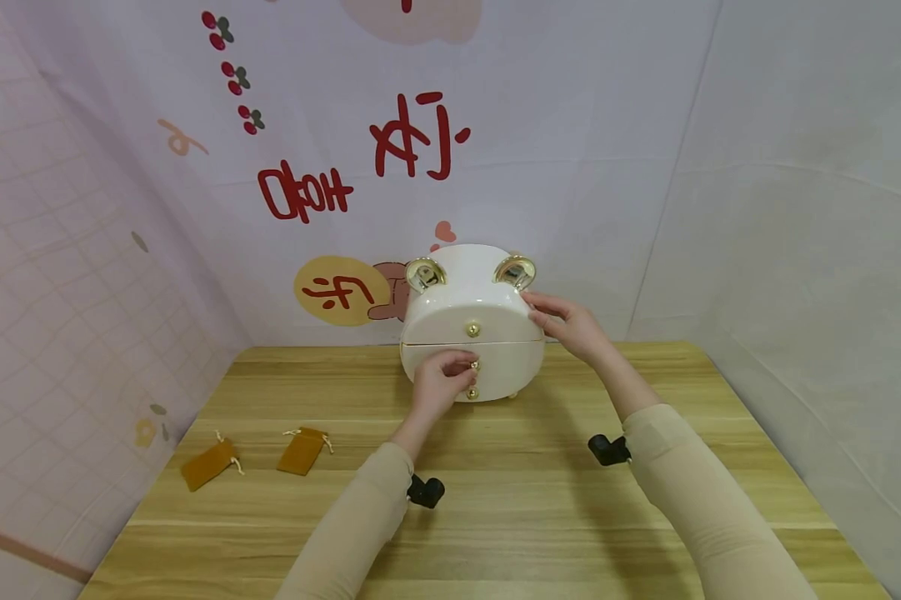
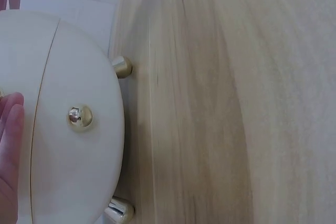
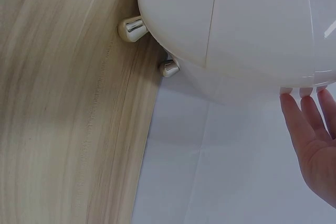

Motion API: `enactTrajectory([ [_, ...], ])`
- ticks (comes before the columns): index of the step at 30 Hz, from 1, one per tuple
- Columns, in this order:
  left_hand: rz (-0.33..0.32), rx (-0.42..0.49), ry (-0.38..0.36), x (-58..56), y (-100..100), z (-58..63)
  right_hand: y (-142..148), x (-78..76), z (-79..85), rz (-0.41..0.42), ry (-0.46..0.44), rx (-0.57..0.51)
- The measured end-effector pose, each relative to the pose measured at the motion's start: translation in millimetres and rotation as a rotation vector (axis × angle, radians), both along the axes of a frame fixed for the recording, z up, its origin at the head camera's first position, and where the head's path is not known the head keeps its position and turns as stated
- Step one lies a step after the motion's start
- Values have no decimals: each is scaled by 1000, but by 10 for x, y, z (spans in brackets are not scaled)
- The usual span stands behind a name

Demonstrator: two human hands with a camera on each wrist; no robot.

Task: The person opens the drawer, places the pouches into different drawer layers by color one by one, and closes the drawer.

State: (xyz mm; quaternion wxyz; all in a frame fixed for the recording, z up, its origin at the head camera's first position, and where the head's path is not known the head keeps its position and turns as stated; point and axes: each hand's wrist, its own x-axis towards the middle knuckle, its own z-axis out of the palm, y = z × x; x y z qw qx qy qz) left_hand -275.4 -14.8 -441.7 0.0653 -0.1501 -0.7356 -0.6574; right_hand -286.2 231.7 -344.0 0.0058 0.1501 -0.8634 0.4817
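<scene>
A rounded white jewelry box (image 1: 438,312) with drawers and gold knobs stands at the back of the table on gold feet (image 2: 122,67). My left hand (image 1: 441,383) is at its front, thumb and fingers pinching the middle gold knob (image 1: 476,365). At the left edge of the left wrist view, fingertips (image 2: 16,100) overlap that knob, while the lowest knob (image 2: 80,117) shows uncovered. My right hand (image 1: 573,327) rests straight fingertips on the box's upper right side. The right wrist view has those fingers (image 3: 296,124) extended against the white surface.
Two small tan drawstring pouches, one farther left (image 1: 210,464) and one nearer the middle (image 1: 303,451), lie on the wooden table (image 1: 510,517). A patterned cloth wall (image 1: 570,167) rises right behind the box. Gold-rimmed round ears (image 1: 515,272) stick up from the box's top.
</scene>
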Motion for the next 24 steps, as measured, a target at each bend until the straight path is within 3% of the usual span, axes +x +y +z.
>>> enactTrajectory([
  [3, -15, -6, -5, -18, -13, 1, -14, 28, 27, -1, -1, 11],
  [8, -20, 2, 3, -21, -20, -7, 88, -168, -196, -2, 13, -11],
  [12, -26, -6, 21, -16, -34, -14, 92, -178, -205, 1, 18, -10],
  [18, -73, -81, 101, 49, -76, -21, 39, -64, -71, 5, 3, -15],
  [24, -121, -92, 94, 161, -86, -62, -43, 113, 118, 11, 12, 2],
])
